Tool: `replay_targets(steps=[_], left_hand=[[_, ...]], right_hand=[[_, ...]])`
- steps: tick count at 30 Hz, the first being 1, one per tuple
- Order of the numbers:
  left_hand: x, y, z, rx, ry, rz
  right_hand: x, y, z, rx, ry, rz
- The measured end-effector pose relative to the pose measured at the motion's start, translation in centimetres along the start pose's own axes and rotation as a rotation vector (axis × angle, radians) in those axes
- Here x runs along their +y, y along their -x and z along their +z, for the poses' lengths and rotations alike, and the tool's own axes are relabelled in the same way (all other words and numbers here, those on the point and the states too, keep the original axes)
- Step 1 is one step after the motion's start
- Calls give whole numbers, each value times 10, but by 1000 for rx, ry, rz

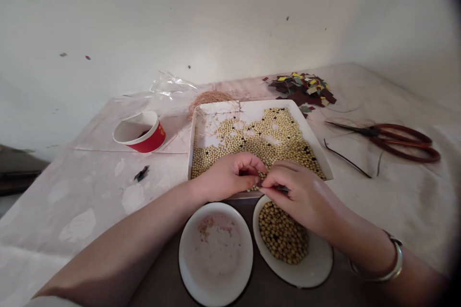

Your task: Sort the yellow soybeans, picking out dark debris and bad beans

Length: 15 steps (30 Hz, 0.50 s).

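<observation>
My left hand [232,177] and my right hand [297,189] meet at their fingertips over the near edge of a white tray [315,139]. Thumb and forefinger of each are pinched together around a small dark piece [259,183], mostly covered by the fingers. Pale yellow beads [252,146], with a few dark ones among them, are spread in the tray. Below my right hand is a white bowl [319,264] holding larger brownish beads [283,235]. Beneath my left wrist stands another white bowl [216,292] with small crumbs on its bottom.
A red and white paper cup [149,141] stands at left, near small dark scraps [141,173]. Behind the tray lie a reddish fibre bundle [212,98] and clear plastic [171,84]. Coloured scraps [302,88] are heaped back right; scissors [399,139] and a dark strip [347,159] lie at right.
</observation>
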<state>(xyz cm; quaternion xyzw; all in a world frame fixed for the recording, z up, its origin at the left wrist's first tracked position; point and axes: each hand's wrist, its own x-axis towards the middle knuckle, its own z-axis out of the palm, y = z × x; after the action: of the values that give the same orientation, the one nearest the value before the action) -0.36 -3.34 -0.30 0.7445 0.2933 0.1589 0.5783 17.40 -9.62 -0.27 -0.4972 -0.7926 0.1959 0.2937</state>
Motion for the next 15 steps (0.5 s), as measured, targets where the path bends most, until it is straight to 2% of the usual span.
replay_targets(steps=[3,8,11,15], left_hand=[[1,1,0,31,3,0],[2,2,1,63,46,-22],[2,2,1,48,100,-34],[0,1,3,47,138,-76]], right_hand=[[-1,1,-5,-16,-59,8],[-3,2,-20,-143,-185,-35],[9,0,-24,-50,-78,12],[40,-3,-20,85,198,168]])
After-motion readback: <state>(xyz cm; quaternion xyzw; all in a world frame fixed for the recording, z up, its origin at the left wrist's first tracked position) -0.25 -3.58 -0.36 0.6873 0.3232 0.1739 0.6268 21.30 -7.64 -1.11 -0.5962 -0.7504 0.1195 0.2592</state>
